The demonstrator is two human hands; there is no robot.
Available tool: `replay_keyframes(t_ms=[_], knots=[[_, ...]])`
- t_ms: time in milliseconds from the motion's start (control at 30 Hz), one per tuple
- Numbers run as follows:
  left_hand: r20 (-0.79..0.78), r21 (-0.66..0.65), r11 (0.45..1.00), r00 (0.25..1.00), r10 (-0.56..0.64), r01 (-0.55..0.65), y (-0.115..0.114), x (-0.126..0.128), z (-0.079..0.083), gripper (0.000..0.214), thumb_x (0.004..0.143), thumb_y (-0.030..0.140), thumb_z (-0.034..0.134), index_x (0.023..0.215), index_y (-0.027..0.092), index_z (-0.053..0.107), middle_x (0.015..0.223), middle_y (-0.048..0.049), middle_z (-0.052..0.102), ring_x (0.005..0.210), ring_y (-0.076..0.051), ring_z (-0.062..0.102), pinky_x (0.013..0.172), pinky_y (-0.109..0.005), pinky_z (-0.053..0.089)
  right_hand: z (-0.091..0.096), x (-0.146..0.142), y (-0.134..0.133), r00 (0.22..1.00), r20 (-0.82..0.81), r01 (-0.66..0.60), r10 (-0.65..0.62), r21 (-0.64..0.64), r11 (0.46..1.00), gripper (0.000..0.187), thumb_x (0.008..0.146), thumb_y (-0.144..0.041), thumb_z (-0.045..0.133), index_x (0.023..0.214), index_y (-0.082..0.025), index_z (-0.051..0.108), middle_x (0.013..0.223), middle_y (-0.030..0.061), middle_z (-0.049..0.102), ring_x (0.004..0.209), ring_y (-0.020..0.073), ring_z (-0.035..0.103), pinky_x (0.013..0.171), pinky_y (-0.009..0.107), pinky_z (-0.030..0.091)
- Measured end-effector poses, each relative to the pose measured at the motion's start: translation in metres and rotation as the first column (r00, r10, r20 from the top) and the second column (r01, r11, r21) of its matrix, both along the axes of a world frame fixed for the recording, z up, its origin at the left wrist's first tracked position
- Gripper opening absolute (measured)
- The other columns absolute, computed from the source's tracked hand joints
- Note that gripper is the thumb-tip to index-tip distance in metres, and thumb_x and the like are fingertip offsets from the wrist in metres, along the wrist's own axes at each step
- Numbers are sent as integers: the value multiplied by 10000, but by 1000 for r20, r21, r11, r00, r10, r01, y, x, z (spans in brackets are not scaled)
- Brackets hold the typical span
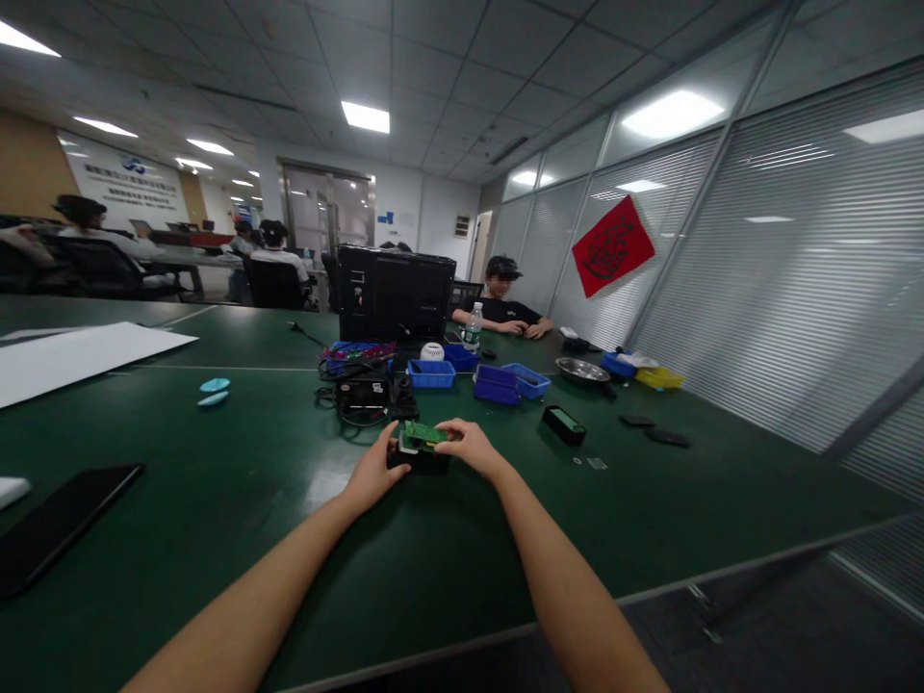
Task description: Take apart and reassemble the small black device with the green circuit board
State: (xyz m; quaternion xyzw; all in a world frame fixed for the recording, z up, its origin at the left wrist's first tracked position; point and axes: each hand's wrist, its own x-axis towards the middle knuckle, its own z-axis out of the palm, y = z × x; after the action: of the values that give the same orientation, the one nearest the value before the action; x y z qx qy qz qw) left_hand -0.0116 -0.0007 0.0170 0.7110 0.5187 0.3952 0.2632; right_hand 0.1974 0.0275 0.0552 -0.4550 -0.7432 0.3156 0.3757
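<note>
A green circuit board sits tilted over a black box-shaped housing on the green table in front of me. My right hand pinches the board's right end between thumb and fingers. On the other side, my left hand grips the left end of the black housing, thumb along its near side. Something pale shows under the board's left part; I cannot make out what it is. To the right stands a similar black housing with a green board inside it.
Behind my hands lie a black power supply with cables, blue bins, a baseball and a bottle. A monitor stands behind them. Right are a metal bowl and flat black pieces. A person sits across.
</note>
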Motion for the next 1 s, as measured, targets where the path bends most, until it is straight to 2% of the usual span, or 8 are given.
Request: replay_keyframes(t_ms=[167,367,600,867,1000], knots=[[14,13,1000,1000,-4,4,2,-1,-2,784,628,176,615,1322,195,251,1028,-53,586,923,-170,582,860,-306,426,1,-1,-1,997,75,-4,2,27,1000,359,587,-265,705,928,-164,656,777,2,542,697,114,493,684,257,403],[1,26,1000,1000,-3,3,2,-1,-2,778,628,179,617,1320,193,260,1013,-51,587,911,-168,576,854,-309,424,-1,-3,1,992,115,49,-57,75,996,357,590,-264,710,925,-157,650,786,2,524,697,113,495,686,260,411],[-34,24,1000,999,16,-15,1,-1,0,787,622,190,622,1324,195,266,1010,-49,580,895,-167,573,851,-312,425,-9,-4,2,978,207,4,-28,116,993,359,586,-265,726,925,-179,644,843,13,530,748,123,503,706,255,416],[-32,99,995,999,22,-19,7,-3,-10,757,626,194,612,1311,204,289,1029,-40,567,929,-162,557,865,-313,422,-13,-2,5,977,210,-31,23,33,999,482,624,-343,695,1054,-153,588,966,59,590,831,157,534,755,287,421],[-19,136,989,998,60,-57,11,-5,-18,720,641,203,606,1298,202,314,1082,-63,535,952,-174,545,873,-338,426,-16,-6,3,952,298,-77,65,28,997,535,610,-408,690,1072,-163,578,1044,73,583,928,190,535,804,297,405]])
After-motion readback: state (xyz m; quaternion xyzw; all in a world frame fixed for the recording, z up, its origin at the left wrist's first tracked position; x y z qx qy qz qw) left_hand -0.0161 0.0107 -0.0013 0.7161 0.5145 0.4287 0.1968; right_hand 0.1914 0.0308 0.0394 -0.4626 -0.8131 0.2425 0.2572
